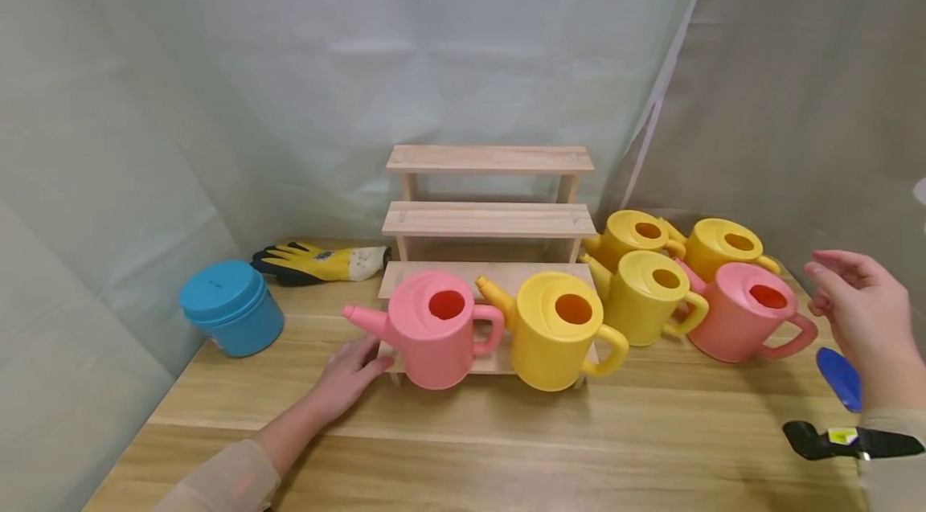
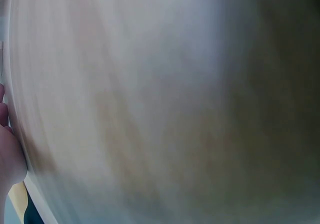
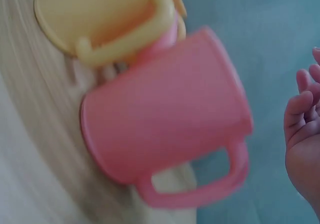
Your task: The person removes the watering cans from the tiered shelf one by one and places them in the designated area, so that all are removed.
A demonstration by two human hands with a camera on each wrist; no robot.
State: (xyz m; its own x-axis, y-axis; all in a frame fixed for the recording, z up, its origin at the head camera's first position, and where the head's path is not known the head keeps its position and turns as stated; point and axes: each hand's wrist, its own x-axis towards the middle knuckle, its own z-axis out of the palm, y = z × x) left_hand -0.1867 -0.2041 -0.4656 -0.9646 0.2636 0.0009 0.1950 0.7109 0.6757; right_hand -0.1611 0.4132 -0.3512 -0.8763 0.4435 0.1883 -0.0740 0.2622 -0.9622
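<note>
My left hand (image 1: 350,379) is low beside the left end of a stepped wooden stand (image 1: 488,219), its thumb at the front corner. Part of its fingers is hidden near the pink watering can (image 1: 436,343) on the lowest step. To that can's right, on the same step, is a yellow watering can (image 1: 553,335). My right hand (image 1: 864,307) hovers with loosely bent fingers and nothing in them, just right of a second pink watering can (image 1: 741,319). In the right wrist view, this pink can (image 3: 165,108) stands apart from the hand (image 3: 305,134).
Several yellow watering cans (image 1: 644,299) cluster by the stand's right side. A blue lidded tub (image 1: 231,307) and a yellow-and-black work glove (image 1: 321,263) lie to the left on the wooden table (image 1: 448,448). A flat blue object (image 1: 839,378) is partly behind the right wrist.
</note>
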